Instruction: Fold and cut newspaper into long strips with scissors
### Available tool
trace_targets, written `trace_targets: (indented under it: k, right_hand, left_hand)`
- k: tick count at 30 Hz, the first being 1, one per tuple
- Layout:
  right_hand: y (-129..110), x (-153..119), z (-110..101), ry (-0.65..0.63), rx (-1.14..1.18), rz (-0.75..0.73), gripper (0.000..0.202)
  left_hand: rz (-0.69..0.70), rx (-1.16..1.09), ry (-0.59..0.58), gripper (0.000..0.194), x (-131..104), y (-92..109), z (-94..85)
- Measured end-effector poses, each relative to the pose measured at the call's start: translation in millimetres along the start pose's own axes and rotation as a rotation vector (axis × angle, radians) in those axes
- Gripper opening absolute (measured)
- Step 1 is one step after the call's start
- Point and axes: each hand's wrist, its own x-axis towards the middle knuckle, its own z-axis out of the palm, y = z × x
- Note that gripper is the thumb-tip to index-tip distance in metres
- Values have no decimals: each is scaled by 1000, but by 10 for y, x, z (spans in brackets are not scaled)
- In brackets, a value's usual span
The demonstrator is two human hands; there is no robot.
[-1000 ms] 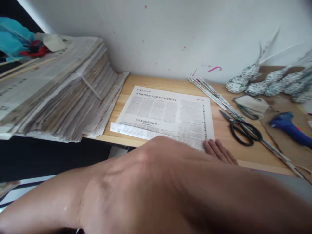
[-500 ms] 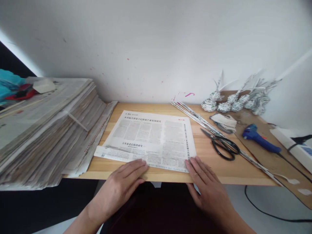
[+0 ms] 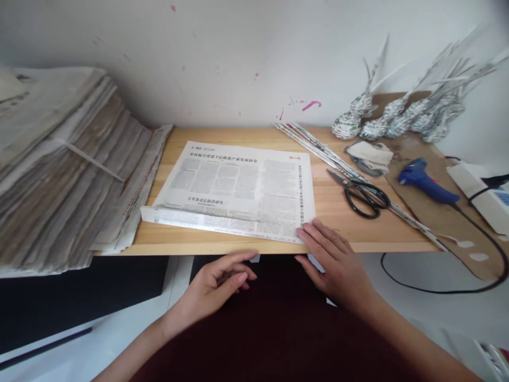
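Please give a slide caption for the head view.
Left hand off, right hand on a newspaper sheet; black-handled scissors and blue glue gun at right.

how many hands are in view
2. The left hand is by the near edge of the table; the right hand has fingers on the near right corner of the newspaper sheet.

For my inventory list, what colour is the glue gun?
The glue gun is blue; the head view shows it best.

Pale wooden table (image 3: 199, 245), stacked newspapers (image 3: 79, 175) at left, newspaper sheet (image 3: 234, 185), paper rods (image 3: 328, 154), scissors (image 3: 348, 184), cardboard (image 3: 437, 223) at right
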Motion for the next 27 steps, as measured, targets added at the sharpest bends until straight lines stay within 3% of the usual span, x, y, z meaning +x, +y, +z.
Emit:
trace_targets:
  k: [7, 11, 13, 15, 18, 20, 23, 27]
  right_hand:
    - [1, -22, -59, 82, 107, -8, 50]
    - [-23, -20, -89, 103, 136, -26, 42]
    - [-26, -13, -111, 107, 149, -54, 38]
    - [-22, 2, -136, 112, 142, -75, 35]
    - [-19, 30, -153, 128, 121, -79, 33]
    - [-31, 45, -139, 148, 120, -77, 30]
    - [-58, 48, -104, 165, 127, -71, 24]
    - [51, 69, -192, 121, 207, -102, 13]
  left_hand:
    - [197, 64, -159, 63, 89, -18, 18]
    - [261, 128, -217, 76, 172, 68, 114]
    - [266, 142, -217, 74, 212, 123, 175]
    - [345, 235, -164, 63, 242, 170, 224]
    - [696, 598, 53, 43, 293, 225, 250]
    - [882, 860, 167, 42, 355, 259, 251]
    - [967, 1150, 187, 39, 485, 310, 281]
    - [1043, 1332, 228, 23, 612, 349, 369]
